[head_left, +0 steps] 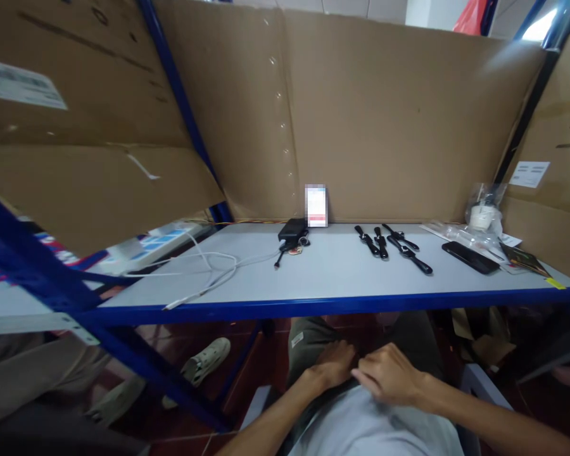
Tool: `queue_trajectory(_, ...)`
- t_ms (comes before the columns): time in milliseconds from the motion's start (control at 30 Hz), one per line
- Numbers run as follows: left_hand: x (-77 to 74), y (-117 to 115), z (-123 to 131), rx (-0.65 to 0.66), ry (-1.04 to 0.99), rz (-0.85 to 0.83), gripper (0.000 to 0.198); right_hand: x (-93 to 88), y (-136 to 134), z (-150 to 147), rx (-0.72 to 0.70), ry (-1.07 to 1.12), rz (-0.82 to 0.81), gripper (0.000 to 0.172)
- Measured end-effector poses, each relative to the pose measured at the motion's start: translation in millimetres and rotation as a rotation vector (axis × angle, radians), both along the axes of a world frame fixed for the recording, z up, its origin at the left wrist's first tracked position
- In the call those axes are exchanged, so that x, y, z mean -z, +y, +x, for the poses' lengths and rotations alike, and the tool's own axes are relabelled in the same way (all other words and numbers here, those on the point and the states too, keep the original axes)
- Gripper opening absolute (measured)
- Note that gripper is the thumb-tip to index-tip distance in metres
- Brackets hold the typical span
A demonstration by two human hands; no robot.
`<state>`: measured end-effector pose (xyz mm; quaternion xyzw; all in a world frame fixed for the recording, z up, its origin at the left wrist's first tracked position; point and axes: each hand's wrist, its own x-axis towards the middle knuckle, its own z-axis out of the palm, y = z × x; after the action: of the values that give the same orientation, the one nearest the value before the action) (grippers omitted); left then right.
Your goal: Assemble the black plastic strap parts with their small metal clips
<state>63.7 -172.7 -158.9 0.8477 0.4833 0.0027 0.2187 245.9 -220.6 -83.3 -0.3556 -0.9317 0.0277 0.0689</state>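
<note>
Both hands are down in the person's lap, below the front edge of the table (323, 275). The left hand (338, 362) lies low on the lap with its fingers tucked out of sight, so I cannot tell if it is closed. The right hand (390, 373) is just beside it, with bent fingers and the thumb sticking out. I cannot tell if anything is under those fingers (they hide their own tips).

This looks like a waiting step, as neither hand touches anything on the table. The nearest loose things are the thin black things (410, 254), a small bunch right of the middle, one pointing at the front edge. They are too small to name for sure.

A black phone (470, 257) lies near the right end. Toward the back edge, left of the middle, sits a black box (292, 229), and a white cable (213, 278) loops toward the front left corner.

Touching any of these calls for lifting a hand over the front edge first.
</note>
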Motion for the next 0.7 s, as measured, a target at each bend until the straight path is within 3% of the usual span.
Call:
queue_trajectory(133,2.4,3,2,0.009,0.107,0.064,0.033,7.5,24,43,0.189,-0.056,-0.109,0.036)
queue_trajectory(333,0.6,7,-2,-0.032,0.179,0.052,0.032,5.8,48,61,0.338,0.015,-0.321,0.025)
queue_trajectory(433,-0.2,7,-4,-0.044,0.199,0.043,0.033,11.9,58,74,0.366,0.006,-0.42,0.017)
queue_trajectory(700,-3.1,9,-7,-0.069,0.217,0.035,0.033,28.9,89,101,0.452,-0.037,-0.47,0.03)
